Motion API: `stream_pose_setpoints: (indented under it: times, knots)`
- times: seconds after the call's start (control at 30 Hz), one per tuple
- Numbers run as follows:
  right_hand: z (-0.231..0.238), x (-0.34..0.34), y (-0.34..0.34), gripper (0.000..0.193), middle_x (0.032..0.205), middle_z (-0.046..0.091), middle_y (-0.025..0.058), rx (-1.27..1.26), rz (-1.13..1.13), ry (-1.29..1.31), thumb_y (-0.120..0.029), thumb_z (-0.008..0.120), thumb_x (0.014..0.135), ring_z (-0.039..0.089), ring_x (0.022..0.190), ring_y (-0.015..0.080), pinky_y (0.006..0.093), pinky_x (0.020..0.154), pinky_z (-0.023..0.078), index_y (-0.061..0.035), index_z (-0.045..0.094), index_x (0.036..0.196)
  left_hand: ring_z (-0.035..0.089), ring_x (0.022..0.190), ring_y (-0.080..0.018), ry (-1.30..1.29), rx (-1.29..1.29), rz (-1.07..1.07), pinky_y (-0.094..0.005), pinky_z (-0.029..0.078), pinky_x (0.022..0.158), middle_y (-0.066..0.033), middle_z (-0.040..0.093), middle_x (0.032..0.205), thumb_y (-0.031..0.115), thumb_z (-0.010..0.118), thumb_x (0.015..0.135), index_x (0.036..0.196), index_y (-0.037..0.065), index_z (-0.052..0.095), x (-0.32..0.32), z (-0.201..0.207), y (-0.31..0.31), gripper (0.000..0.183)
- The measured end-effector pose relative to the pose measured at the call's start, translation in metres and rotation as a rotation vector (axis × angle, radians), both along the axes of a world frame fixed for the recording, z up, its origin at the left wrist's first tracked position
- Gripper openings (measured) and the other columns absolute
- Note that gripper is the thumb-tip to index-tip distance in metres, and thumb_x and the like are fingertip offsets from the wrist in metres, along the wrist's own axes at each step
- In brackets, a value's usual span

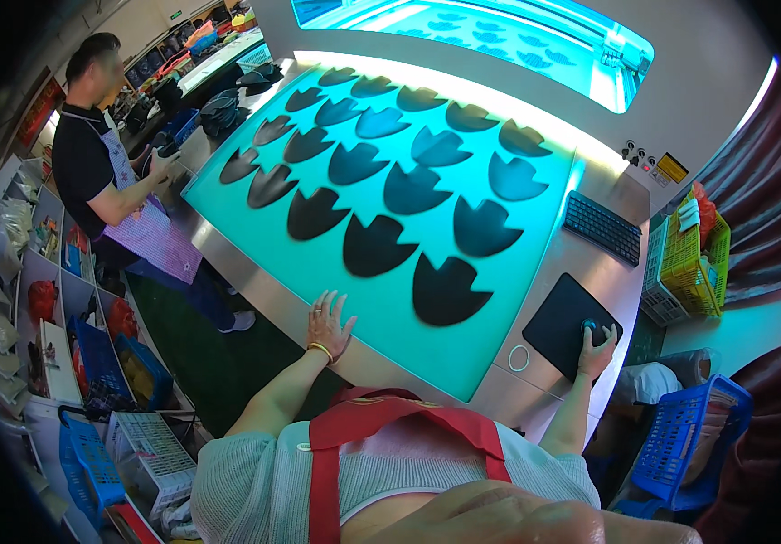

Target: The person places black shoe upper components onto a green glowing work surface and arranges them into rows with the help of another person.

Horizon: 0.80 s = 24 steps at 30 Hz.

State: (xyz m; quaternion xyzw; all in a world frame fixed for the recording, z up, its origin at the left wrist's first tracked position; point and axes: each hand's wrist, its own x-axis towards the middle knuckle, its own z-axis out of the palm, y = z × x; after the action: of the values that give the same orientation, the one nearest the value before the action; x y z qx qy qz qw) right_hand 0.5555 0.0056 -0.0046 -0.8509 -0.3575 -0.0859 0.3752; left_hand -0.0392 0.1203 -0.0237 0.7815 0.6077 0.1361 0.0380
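Note:
My left hand [329, 328] lies flat at the near edge of the teal work surface [408, 340], fingers spread, with nothing in it. My right hand [597, 355] is closed over a computer mouse [590, 325] on a black mouse pad [564, 319]. Ahead of my hands, several dark, flat, notched pieces [449, 292], rounded at one end, lie in slanting rows on the lit surface. Beyond the pad is a black keyboard [601, 227]. A pale ring [518, 358] lies left of the pad on the metal border.
A lit machine window [499, 41] stands behind the surface, with more pieces inside. At the left, a person in an apron [150, 231] holds something dark beside stacked dark pieces [223, 113]. A yellow crate [703, 258] and blue basket [680, 440] are at right; shelves [64, 335] line the left.

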Motion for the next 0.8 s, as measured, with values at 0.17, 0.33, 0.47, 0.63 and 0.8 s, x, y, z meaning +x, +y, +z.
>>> stream_pose_setpoints:
  times: [0.17, 0.33, 0.47, 0.63, 0.8]
  knots:
    - [-0.002, 0.005, -0.002, 0.07, 0.122, 0.066, 0.0157, -0.002, -0.003, 0.002, -0.035, 0.078, 0.082, 0.059, 0.115, 0.0363, 0.0444, 0.101, 0.045, -0.0029, 0.05, 0.138, 0.031, 0.143, -0.0346, 0.003, -0.01, 0.002, -0.0497, 0.024, 0.118, -0.0142, 0.04, 0.148, 0.044, 0.057, 0.096, 0.144, 0.011, 0.045, 0.003, 0.002, -0.001, 0.059]
    - [-0.002, 0.007, -0.002, 0.07, 0.122, 0.066, 0.0157, -0.015, 0.003, -0.006, -0.036, 0.077, 0.083, 0.059, 0.115, 0.0362, 0.0448, 0.101, 0.045, -0.0028, 0.05, 0.138, 0.031, 0.143, -0.0345, 0.007, -0.011, 0.002, -0.0494, 0.024, 0.118, -0.0142, 0.041, 0.148, 0.045, 0.056, 0.097, 0.144, 0.012, 0.045, 0.003, -0.003, -0.004, 0.058]
    - [-0.001, 0.002, -0.003, 0.07, 0.123, 0.066, 0.0161, -0.023, -0.013, 0.016, -0.037, 0.077, 0.083, 0.059, 0.116, 0.0361, 0.0444, 0.102, 0.045, -0.0031, 0.05, 0.138, 0.032, 0.143, -0.0344, 0.009, -0.021, 0.01, -0.0493, 0.024, 0.118, -0.0142, 0.042, 0.148, 0.045, 0.056, 0.097, 0.143, 0.012, 0.046, 0.003, 0.0, -0.001, 0.058]
    - [-0.004, 0.003, 0.004, 0.071, 0.124, 0.066, 0.0164, -0.007, -0.011, 0.026, -0.036, 0.077, 0.083, 0.059, 0.117, 0.0362, 0.044, 0.103, 0.045, -0.0042, 0.05, 0.14, 0.031, 0.144, -0.0339, 0.005, -0.021, 0.004, -0.0502, 0.023, 0.119, -0.0143, 0.042, 0.147, 0.045, 0.056, 0.097, 0.144, 0.011, 0.045, 0.002, 0.001, 0.007, 0.06]
    - [-0.005, -0.002, 0.009, 0.072, 0.123, 0.066, 0.017, 0.0, -0.017, 0.031, -0.036, 0.078, 0.082, 0.059, 0.117, 0.0365, 0.0443, 0.103, 0.044, -0.0031, 0.049, 0.14, 0.033, 0.142, -0.0344, 0.008, 0.041, -0.013, -0.05, 0.025, 0.118, -0.014, 0.043, 0.146, 0.044, 0.057, 0.096, 0.143, 0.011, 0.047, -0.001, 0.002, 0.014, 0.059]
